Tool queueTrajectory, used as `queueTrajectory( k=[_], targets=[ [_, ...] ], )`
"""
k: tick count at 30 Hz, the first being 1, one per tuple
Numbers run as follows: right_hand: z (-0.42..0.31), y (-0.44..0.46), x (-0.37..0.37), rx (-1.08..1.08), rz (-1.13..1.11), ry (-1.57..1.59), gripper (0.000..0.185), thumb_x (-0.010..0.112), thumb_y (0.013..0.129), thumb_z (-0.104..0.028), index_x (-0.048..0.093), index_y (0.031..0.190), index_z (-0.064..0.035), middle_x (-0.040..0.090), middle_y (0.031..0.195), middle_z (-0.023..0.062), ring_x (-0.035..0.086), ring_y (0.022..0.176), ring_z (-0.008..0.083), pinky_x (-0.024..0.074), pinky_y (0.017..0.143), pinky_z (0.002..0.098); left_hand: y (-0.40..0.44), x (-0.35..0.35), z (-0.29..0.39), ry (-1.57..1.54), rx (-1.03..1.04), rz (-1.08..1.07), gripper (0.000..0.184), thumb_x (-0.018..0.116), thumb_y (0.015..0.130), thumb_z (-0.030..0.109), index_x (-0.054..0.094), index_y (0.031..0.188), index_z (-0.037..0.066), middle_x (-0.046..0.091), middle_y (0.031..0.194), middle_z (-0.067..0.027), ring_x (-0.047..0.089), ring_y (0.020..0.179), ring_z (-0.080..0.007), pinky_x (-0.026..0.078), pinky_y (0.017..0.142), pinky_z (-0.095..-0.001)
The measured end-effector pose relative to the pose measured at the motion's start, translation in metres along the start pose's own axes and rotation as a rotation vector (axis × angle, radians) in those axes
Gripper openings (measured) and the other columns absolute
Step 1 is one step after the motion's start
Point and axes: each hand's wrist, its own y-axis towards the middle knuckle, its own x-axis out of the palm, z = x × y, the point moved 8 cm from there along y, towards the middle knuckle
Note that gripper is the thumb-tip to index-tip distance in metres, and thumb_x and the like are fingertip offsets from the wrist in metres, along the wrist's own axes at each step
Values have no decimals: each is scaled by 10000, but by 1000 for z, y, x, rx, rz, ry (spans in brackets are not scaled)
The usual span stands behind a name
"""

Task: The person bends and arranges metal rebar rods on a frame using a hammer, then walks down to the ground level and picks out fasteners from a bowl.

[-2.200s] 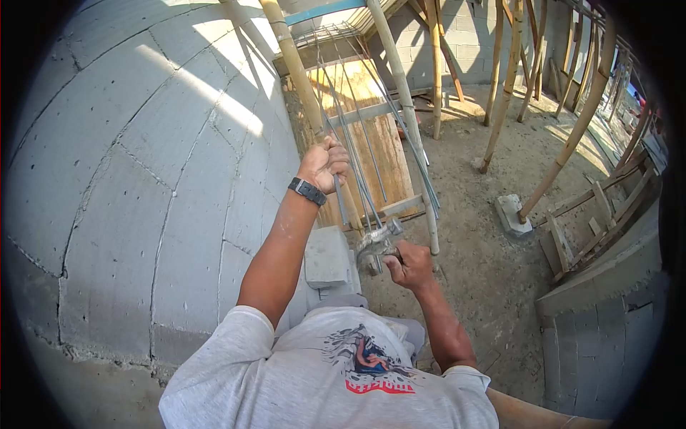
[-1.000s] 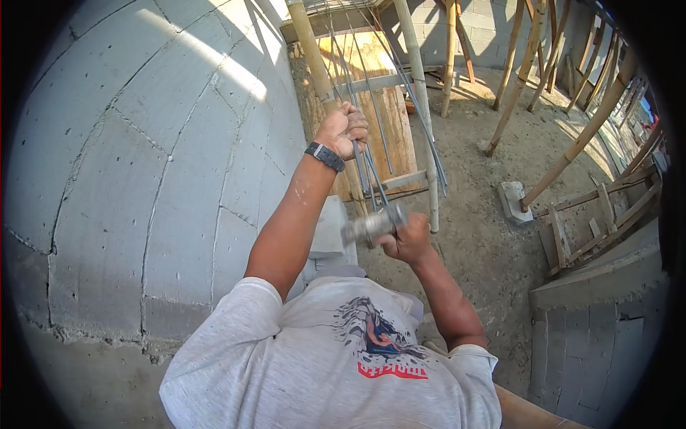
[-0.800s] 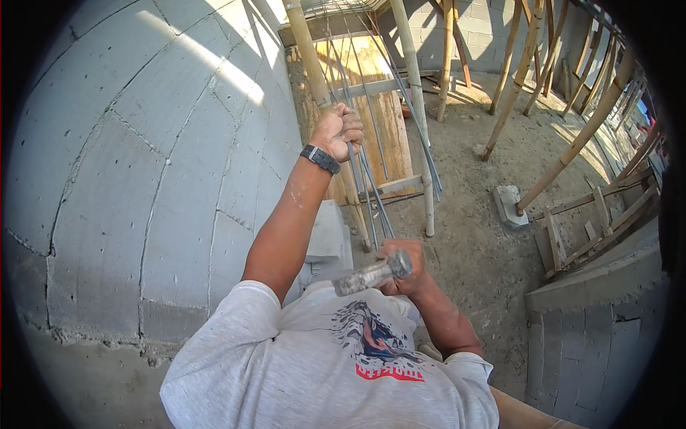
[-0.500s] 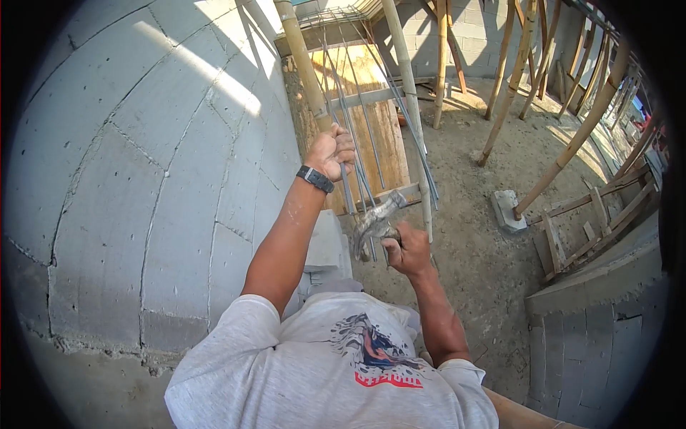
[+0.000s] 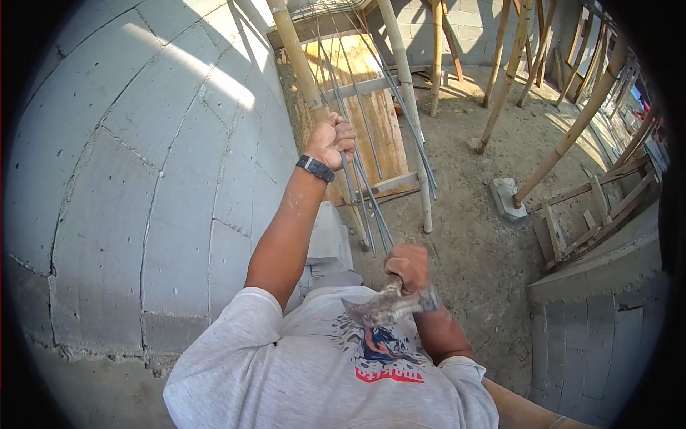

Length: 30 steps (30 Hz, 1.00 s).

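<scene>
My left hand (image 5: 331, 146), with a dark watch (image 5: 315, 169) on its wrist, is closed around a grey steel rod (image 5: 348, 179) beside a bamboo pole (image 5: 300, 61). The rod sticks out below my fist; its upper part is hard to tell from the bars behind. Closer to my chest, my right hand (image 5: 409, 267) grips a claw hammer (image 5: 386, 306). The hammer's worn, dusty head lies in front of my shirt, and its handle is mostly hidden by my fist. Several thin rebars (image 5: 368, 125) run past both hands, their lower ends near my right fist.
A grey block wall (image 5: 143, 214) rises close on my left. Behind the rebars stands a plywood panel (image 5: 382, 143). Several bamboo props (image 5: 500, 93) stand at the right, one on a concrete block (image 5: 506, 199). A wooden frame (image 5: 600, 207) leans near a low wall (image 5: 593, 264).
My right hand has pulled the hammer back from the rods toward my chest, and the hammer head has turned. My left hand keeps its grip in nearly the same place.
</scene>
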Motion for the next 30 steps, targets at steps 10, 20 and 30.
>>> queueTrajectory(
  k=[10, 20, 30],
  targets=[
    [12, 7, 18, 52, -97, -28, 499, 639, 892, -496, 495, 715, -51, 481, 559, 118, 510, 449, 319, 392, 416, 387, 4, -3, 1, 23, 27, 69, 436, 348, 1059, 446, 424, 743, 155, 260, 564, 78, 237, 435, -69, 203, 369, -230],
    [54, 4, 19, 171, 69, -146, 265, 651, 626, -273, 510, 710, -65, 432, 550, 61, 484, 444, 234, 359, 405, 352, 6, -8, 10, 84, 21, 41, 412, 369, 1059, 425, 433, 766, 143, 266, 579, 74, 248, 452, -70, 211, 390, -235],
    [116, -34, 28, 469, -178, -337, 482, 660, 854, -493, 510, 706, -58, 483, 593, 129, 544, 518, 359, 410, 441, 435, 10, 5, 11, 40, 62, 31, 399, 365, 1063, 402, 436, 776, 134, 259, 576, 69, 253, 448, -75, 220, 379, -237]
  ],
)
